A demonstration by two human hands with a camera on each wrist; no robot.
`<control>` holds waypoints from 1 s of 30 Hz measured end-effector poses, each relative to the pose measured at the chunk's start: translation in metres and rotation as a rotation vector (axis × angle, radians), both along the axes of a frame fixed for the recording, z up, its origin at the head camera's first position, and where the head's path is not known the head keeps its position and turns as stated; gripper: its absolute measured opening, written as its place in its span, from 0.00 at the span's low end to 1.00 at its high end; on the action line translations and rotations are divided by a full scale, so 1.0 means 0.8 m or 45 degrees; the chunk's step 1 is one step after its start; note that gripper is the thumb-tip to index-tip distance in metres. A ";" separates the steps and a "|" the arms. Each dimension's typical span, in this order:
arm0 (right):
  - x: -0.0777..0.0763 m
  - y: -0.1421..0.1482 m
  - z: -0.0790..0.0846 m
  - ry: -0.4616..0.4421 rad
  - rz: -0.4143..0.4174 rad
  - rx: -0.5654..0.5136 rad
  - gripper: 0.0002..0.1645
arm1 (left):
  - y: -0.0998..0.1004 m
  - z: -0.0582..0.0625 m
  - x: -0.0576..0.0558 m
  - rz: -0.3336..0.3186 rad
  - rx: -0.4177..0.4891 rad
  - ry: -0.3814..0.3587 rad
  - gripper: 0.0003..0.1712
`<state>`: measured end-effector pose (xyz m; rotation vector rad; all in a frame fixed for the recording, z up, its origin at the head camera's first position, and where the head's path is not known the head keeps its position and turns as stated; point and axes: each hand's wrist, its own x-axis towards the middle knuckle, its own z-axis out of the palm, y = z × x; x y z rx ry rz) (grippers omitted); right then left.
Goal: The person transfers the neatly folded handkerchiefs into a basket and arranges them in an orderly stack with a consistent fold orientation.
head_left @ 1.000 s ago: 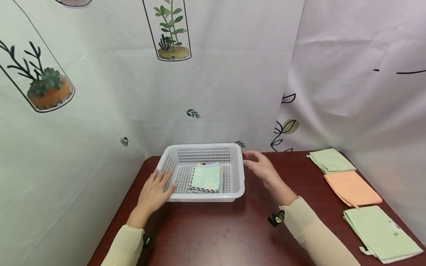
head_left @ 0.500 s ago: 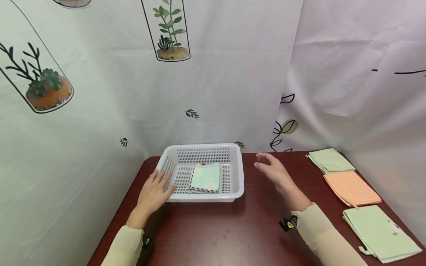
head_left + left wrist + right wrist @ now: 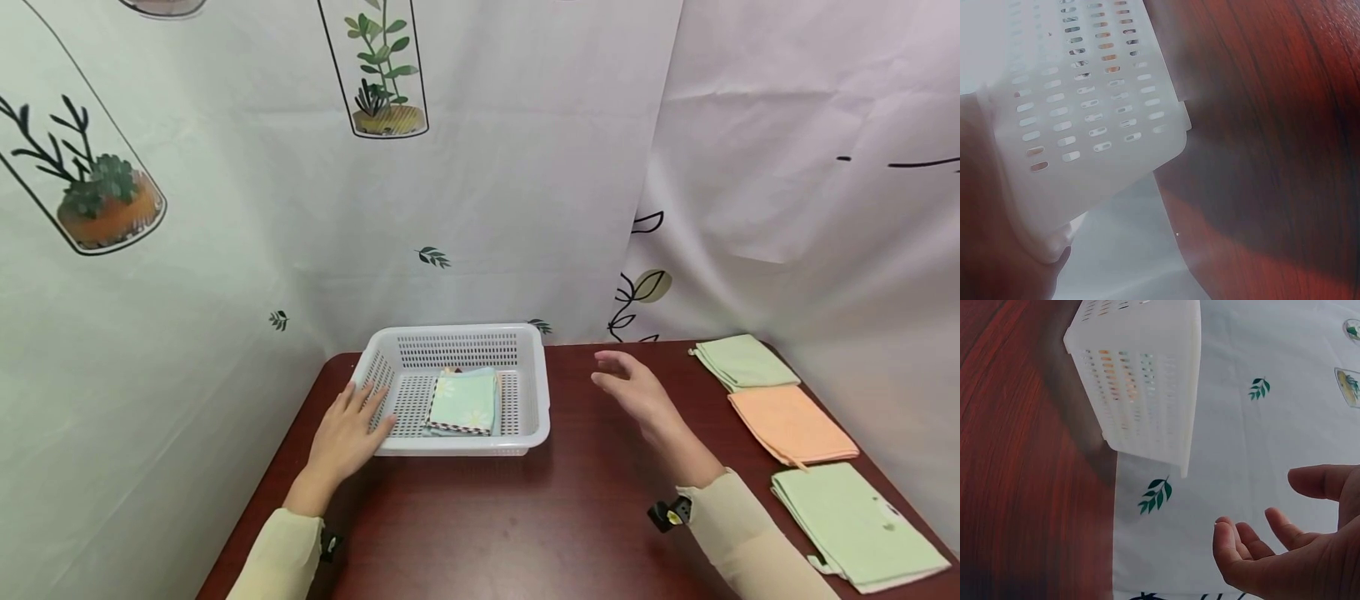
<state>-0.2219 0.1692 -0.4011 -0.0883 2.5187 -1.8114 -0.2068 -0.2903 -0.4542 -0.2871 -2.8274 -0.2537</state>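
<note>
A white plastic basket (image 3: pixel 465 446) with slotted walls stands at the back of the dark red table. In it lies a folded mint-green cloth (image 3: pixel 462 400) with a black-and-white striped edge, on top of other folded cloth. My left hand (image 3: pixel 347 433) rests on the basket's left front rim, fingers spread over it; in the left wrist view part of this hand (image 3: pixel 997 244) shows against the rim. My right hand (image 3: pixel 637 392) hovers to the right of the basket, apart from it, holding nothing. Its fingers (image 3: pixel 1235 556) are loosely bent in the right wrist view.
Along the table's right edge lie a folded pale green cloth (image 3: pixel 747 362), an orange cloth (image 3: pixel 793 423) and a larger light green cloth (image 3: pixel 858 525). A printed curtain (image 3: pixel 487 208) hangs close behind the table and along both sides.
My right hand has moved away from the basket's right rim, to the right and slightly toward me. The left hand and the basket have stayed in place.
</note>
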 end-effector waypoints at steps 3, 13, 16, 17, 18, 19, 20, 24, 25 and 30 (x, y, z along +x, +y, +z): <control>0.002 0.006 0.000 -0.023 -0.004 -0.021 0.31 | 0.001 0.000 0.000 -0.002 -0.003 0.005 0.37; 0.007 0.019 -0.002 -0.037 -0.016 -0.021 0.32 | 0.000 -0.001 -0.001 -0.004 -0.006 -0.008 0.38; 0.008 0.022 -0.003 -0.035 -0.018 -0.013 0.33 | -0.001 -0.001 -0.002 -0.005 -0.007 -0.020 0.38; 0.008 0.023 -0.003 -0.034 -0.019 -0.010 0.33 | -0.001 -0.001 -0.002 -0.005 -0.007 -0.026 0.38; 0.008 0.025 -0.004 -0.033 -0.020 -0.007 0.33 | -0.001 -0.001 -0.002 -0.004 -0.007 -0.033 0.38; 0.009 0.026 -0.004 -0.032 -0.021 -0.004 0.33 | -0.001 -0.001 -0.002 -0.004 -0.008 -0.032 0.38; 0.009 0.028 -0.005 -0.031 -0.024 0.002 0.33 | -0.001 -0.001 -0.002 -0.004 -0.010 -0.031 0.38; 0.012 0.036 -0.006 -0.027 -0.043 0.028 0.33 | 0.000 0.001 -0.002 0.000 -0.011 -0.030 0.38; 0.012 0.038 -0.007 -0.025 -0.048 0.034 0.33 | 0.000 0.001 -0.002 0.000 -0.012 -0.029 0.38; 0.016 0.044 -0.009 -0.018 -0.062 0.057 0.33 | 0.000 0.001 -0.001 -0.011 -0.006 -0.017 0.37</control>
